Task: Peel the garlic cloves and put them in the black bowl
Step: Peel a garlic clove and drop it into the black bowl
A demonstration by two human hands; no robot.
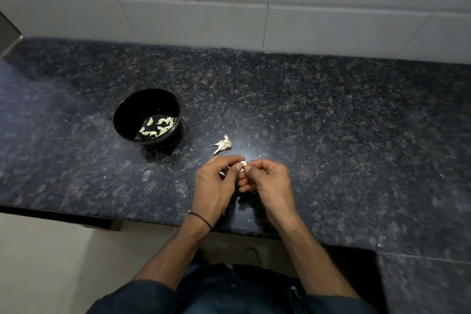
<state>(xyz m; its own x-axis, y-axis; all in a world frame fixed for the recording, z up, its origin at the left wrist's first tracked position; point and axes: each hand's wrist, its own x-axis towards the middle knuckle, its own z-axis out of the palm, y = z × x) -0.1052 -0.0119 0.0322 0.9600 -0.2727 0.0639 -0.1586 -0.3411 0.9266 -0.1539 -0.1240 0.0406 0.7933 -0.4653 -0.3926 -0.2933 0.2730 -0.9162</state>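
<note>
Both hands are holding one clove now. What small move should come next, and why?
Probably pull the skin off: the left hand and right hand both pinch the clove, which seems to carry skin, though it is too small to be sure. Once bare, it should go into the bowl with the peeled cloves.

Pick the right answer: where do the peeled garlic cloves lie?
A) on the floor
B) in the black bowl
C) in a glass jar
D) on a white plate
B: the peeled cloves lie in the bottom of the black bowl, while the left hand and right hand pinch another clove.
</note>
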